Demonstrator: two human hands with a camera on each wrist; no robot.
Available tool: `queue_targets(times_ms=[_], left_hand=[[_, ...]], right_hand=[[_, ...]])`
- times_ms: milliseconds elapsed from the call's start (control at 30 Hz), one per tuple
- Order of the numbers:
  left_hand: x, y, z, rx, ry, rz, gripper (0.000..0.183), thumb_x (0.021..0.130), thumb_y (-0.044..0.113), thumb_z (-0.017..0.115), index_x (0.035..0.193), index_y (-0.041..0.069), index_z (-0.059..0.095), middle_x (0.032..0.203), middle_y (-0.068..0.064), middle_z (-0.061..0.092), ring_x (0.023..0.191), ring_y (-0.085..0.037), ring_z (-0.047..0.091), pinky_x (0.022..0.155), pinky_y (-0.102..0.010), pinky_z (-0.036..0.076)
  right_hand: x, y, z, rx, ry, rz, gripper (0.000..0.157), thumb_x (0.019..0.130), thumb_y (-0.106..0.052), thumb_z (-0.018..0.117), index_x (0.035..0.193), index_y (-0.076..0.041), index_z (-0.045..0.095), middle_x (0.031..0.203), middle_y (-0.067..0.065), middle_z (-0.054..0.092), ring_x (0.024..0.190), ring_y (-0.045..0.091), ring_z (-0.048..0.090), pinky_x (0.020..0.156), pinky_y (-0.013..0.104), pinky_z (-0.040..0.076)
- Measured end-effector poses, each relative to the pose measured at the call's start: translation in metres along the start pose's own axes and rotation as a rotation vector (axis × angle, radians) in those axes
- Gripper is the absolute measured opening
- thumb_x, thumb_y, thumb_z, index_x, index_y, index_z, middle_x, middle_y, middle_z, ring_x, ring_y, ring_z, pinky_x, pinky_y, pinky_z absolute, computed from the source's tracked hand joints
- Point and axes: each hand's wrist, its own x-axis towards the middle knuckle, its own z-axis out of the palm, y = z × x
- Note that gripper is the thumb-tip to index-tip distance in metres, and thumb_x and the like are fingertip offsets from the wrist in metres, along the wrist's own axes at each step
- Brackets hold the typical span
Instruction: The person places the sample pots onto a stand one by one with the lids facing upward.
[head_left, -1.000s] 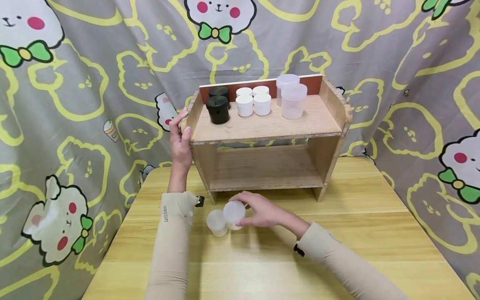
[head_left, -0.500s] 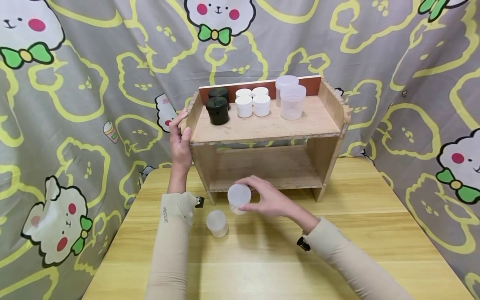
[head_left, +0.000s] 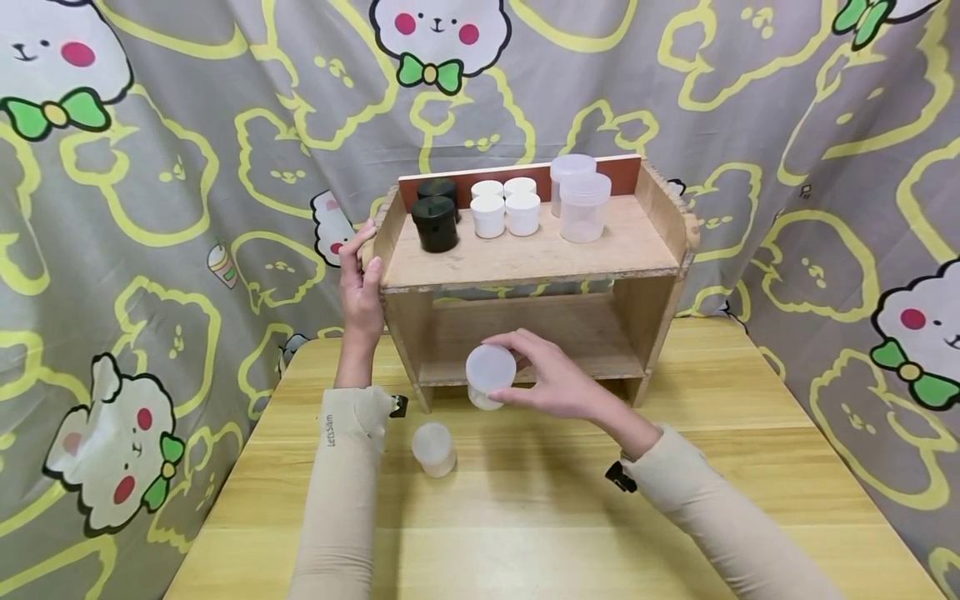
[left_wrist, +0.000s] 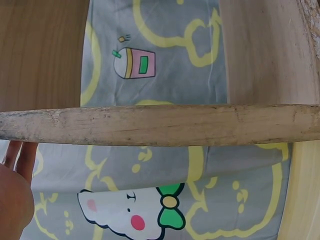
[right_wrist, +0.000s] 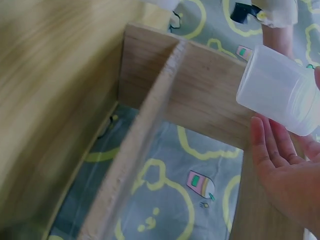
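Observation:
My right hand (head_left: 558, 379) grips a translucent plastic jar (head_left: 487, 379) by its lid end, between thumb and fingers. The jar hangs above the table, in front of the lower board of a wooden shelf (head_left: 525, 265). In the right wrist view the jar (right_wrist: 272, 87) shows its frosted wall, with the fingers of the right hand (right_wrist: 290, 175) beside it. At the shelf's upper left side my left hand (head_left: 362, 287) holds the side panel, thumb towards the front edge. A second translucent jar (head_left: 434, 450) stands upright on the table, near the left sleeve.
On the shelf's top board stand two black jars (head_left: 436, 225), several small white jars (head_left: 489, 217) and two larger translucent jars (head_left: 585, 208). The lower board (head_left: 555, 333) lies beneath. A patterned curtain (head_left: 285, 167) hangs behind the wooden table (head_left: 750, 467).
My right hand has lifted the jar away from the other translucent jar, moving it up, forward and slightly right towards the lower board. The left hand has stayed in place on the shelf.

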Motion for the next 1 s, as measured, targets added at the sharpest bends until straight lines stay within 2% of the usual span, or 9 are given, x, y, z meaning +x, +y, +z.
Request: queue_targets(times_ms=[233,467,700,1000], left_hand=[[-0.001,0.0,-0.001,0.035,-0.005,0.0,0.044,0.098,0.013,0.046,0.139,-0.004,0.045,0.157,-0.027,0.043,0.148,-0.02,0.042,0.12,-0.035,0.032],[0.002,-0.039,-0.006,0.033,0.007,0.008,0.047,0.098,0.024,0.049,0.142,0.008,0.049,0.16,-0.01,0.046,0.149,-0.019,0.041,0.12,-0.035,0.032],[0.003,-0.041,-0.007,-0.001,0.005,0.026,0.047,0.098,0.021,0.05,0.141,0.003,0.05,0.157,-0.013,0.049,0.149,-0.02,0.042,0.121,-0.035,0.032],[0.004,-0.042,-0.007,-0.007,0.013,0.023,0.048,0.097,0.024,0.05,0.141,0.004,0.05,0.157,-0.014,0.049,0.149,-0.02,0.042,0.121,-0.035,0.032]], right_hand=[[0.001,-0.01,-0.02,-0.033,0.057,-0.007,0.067,0.083,-0.024,0.088,0.142,-0.015,0.059,0.123,0.003,0.063,0.107,0.018,0.063,0.093,0.039,0.056],[0.0,-0.02,-0.037,-0.046,0.104,0.008,0.068,0.083,-0.027,0.087,0.144,-0.017,0.058,0.127,0.003,0.064,0.108,0.018,0.061,0.094,0.045,0.055],[0.0,-0.026,-0.057,-0.059,0.168,-0.004,0.068,0.084,-0.022,0.086,0.145,-0.017,0.059,0.12,0.004,0.065,0.106,0.016,0.059,0.092,0.038,0.053],[0.0,-0.04,-0.087,-0.049,0.271,0.012,0.065,0.085,-0.015,0.083,0.145,-0.015,0.059,0.136,0.006,0.064,0.111,0.016,0.057,0.093,0.029,0.049]])
